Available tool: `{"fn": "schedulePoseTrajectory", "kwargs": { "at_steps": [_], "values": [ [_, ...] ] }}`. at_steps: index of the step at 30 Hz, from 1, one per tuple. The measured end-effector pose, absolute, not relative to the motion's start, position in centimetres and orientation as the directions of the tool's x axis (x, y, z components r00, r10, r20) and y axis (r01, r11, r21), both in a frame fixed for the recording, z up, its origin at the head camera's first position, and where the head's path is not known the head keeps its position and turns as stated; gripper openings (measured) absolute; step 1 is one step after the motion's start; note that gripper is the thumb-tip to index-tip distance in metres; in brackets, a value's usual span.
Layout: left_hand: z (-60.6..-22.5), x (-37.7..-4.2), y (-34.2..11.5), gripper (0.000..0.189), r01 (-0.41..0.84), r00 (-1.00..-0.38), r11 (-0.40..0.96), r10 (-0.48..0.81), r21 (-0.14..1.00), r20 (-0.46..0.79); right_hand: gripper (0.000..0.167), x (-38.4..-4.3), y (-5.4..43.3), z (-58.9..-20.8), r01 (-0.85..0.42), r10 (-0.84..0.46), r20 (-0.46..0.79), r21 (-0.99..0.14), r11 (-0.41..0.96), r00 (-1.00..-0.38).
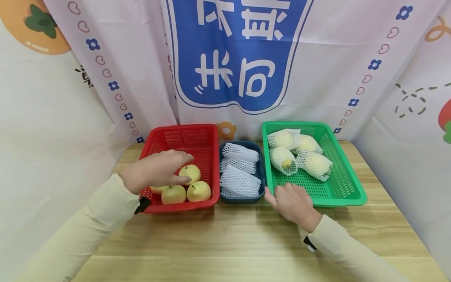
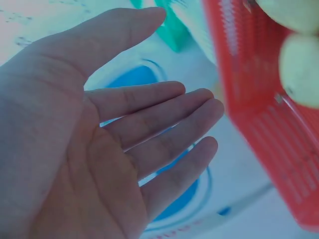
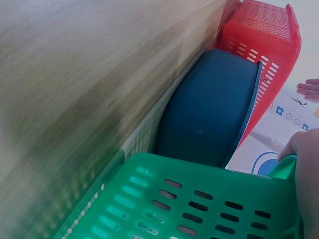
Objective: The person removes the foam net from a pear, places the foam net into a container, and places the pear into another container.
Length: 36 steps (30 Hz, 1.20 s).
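My left hand (image 1: 158, 169) hovers over the red basket (image 1: 215, 164), fingers extended and thumb apart, holding nothing. Its bare palm shows in the left wrist view. Below it are several yellow pears (image 1: 199, 191), some partly hidden by the hand. My right hand (image 1: 292, 203) grips the near rim of the green basket (image 1: 347, 201) close to its left corner; the fingers inside the rim are mostly hidden. In the green basket lie several pears in white foam nets (image 1: 314, 164). Only part of the right hand (image 3: 308, 174) enters the right wrist view, at the green rim.
Between the two baskets stands a dark blue tray (image 1: 243, 200) with several folded white foam nets (image 1: 240, 181). All three stand on a wooden table (image 1: 225, 239). A printed white curtain (image 1: 317, 78) hangs behind, and white sheets flank both sides.
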State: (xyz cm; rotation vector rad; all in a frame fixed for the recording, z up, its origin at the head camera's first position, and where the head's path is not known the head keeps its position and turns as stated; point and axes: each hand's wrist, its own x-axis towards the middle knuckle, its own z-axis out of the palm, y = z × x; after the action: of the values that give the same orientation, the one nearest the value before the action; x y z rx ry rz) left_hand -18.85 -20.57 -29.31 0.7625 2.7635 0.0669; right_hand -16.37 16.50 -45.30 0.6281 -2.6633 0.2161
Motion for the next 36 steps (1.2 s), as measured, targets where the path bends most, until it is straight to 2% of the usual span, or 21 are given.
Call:
{"fn": "schedulePoseTrajectory", "kwargs": {
  "at_steps": [6,9,13,18,20,22,25,27,31,36],
  "values": [
    [-30.8,-16.0,-19.1,0.060,0.549,-0.801,0.814,0.578,0.191,-0.158,0.060,-16.4,16.6,-45.2,-0.433,-0.378,0.383,-0.066,0.899,-0.843],
    [-32.7,-15.2,-18.7,0.061,0.559,-0.789,0.795,0.598,0.237,-0.141,0.061,-16.4,16.6,-45.2,-0.426,-0.371,0.379,-0.068,0.902,-0.848],
    [-35.9,-14.5,-18.2,0.050,0.592,-0.771,0.761,0.631,0.266,-0.087,0.061,-16.5,16.3,-45.3,-0.425,-0.371,0.374,-0.073,0.902,-0.850],
    [-39.7,-13.7,-17.4,0.037,0.558,-0.808,0.779,0.589,0.286,-0.029,0.061,-16.5,16.2,-45.4,-0.424,-0.373,0.357,-0.071,0.903,-0.856],
    [-41.2,-13.5,-16.9,0.031,0.554,-0.825,0.795,0.565,0.248,0.033,0.061,-16.6,16.3,-45.4,-0.424,-0.374,0.359,-0.070,0.903,-0.855],
    [-42.7,-13.3,-16.4,0.027,0.559,-0.829,0.813,0.544,0.165,0.130,0.061,-16.5,16.4,-45.3,-0.423,-0.373,0.364,-0.067,0.904,-0.853],
    [-44.4,-13.1,-15.8,0.026,0.540,-0.804,0.842,0.517,-0.002,0.293,0.061,-16.5,16.4,-45.2,-0.422,-0.370,0.368,-0.069,0.904,-0.853],
    [-45.3,-13.0,-15.6,0.027,0.509,-0.785,0.857,0.499,-0.075,0.367,0.061,-16.5,16.5,-45.2,-0.419,-0.368,0.367,-0.066,0.906,-0.854],
    [-46.4,-12.9,-15.5,0.028,0.467,-0.757,0.872,0.480,-0.147,0.443,0.061,-16.4,16.5,-45.2,-0.422,-0.374,0.353,-0.070,0.904,-0.858],
    [-46.6,-13.0,-15.5,0.027,0.462,-0.736,0.872,0.478,-0.160,0.479,0.060,-16.4,16.6,-44.8,-0.432,-0.381,0.290,-0.137,0.892,-0.878]
  ]
}}
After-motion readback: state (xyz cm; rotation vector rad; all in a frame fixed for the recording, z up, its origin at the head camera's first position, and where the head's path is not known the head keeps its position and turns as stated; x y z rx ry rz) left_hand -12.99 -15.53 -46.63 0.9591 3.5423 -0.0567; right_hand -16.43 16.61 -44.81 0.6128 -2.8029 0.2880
